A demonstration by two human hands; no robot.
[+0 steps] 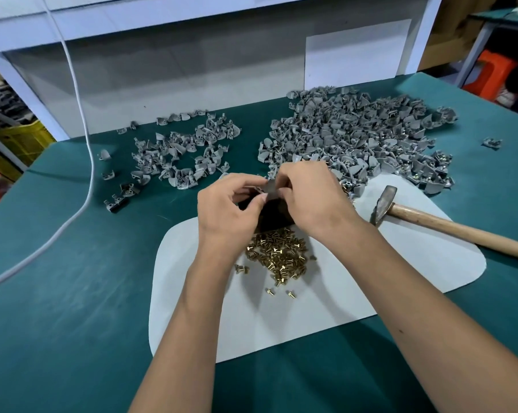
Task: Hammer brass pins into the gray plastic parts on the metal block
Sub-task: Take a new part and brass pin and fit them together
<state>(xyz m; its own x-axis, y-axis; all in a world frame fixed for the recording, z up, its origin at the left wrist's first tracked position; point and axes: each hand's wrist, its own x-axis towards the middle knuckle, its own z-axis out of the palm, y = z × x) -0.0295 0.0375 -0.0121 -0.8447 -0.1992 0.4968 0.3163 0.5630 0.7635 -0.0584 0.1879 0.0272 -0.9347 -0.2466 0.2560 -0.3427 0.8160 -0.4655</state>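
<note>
My left hand [226,211] and my right hand [310,198] meet over the dark metal block [274,217], both forearms reaching in from the bottom of the view. My left thumb and forefinger are curled in a pinch on a gray plastic part [270,189] that sits at the top of the block, and the fingers of my right hand curl down onto the same part from the other side, though I cannot tell whether they also hold a pin. Just in front of the block, between my wrists, lies a heap of brass pins [278,256], with a few strays nearer to me. All this rests on a pale mat [356,281] spread over the green table [73,293]. The hammer [430,223] lies to my right, its head on the mat near my right wrist and its wooden handle running off toward the table edge. Beyond my hands are two spreads of gray parts: a large pile [359,135] on the right, touching the mat's far edge, and a thinner scatter [180,153] on the left. A white cable [82,114] trails across the table's left side, and a white panel wall [192,70] stands behind the table. An orange stool [494,74] shows at far right.
</note>
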